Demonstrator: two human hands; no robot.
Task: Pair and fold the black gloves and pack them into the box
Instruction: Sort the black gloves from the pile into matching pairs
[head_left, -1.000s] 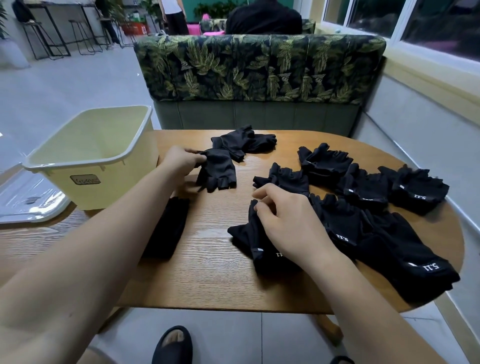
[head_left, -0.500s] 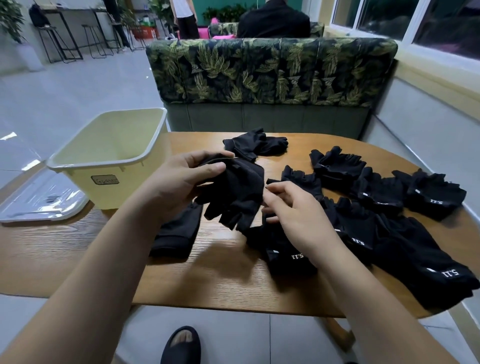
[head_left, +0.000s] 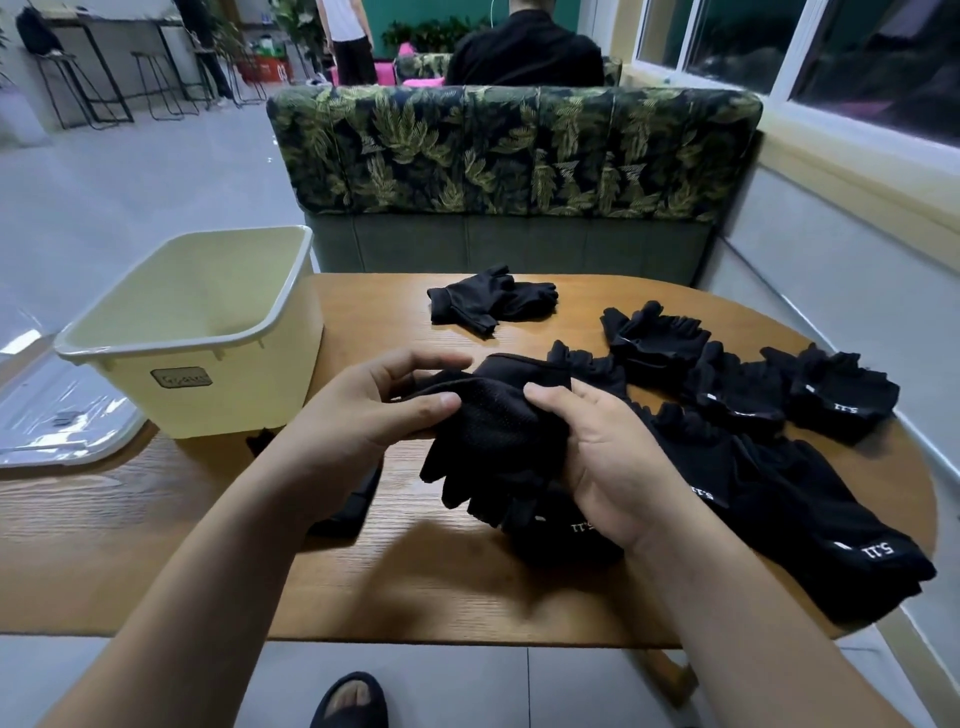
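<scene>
Left hand (head_left: 363, 415) and right hand (head_left: 602, 457) both pinch one black glove (head_left: 493, 436) above the table (head_left: 415, 587) centre; possibly two layered.

Head view looks down, close over table (head_left: 467, 597).

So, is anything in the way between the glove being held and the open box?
Nothing visible does. The left hand and right hand hold the glove above the table; the box stands open to their left. A dark folded piece lies flat under the left forearm, below any lifted path.
</scene>
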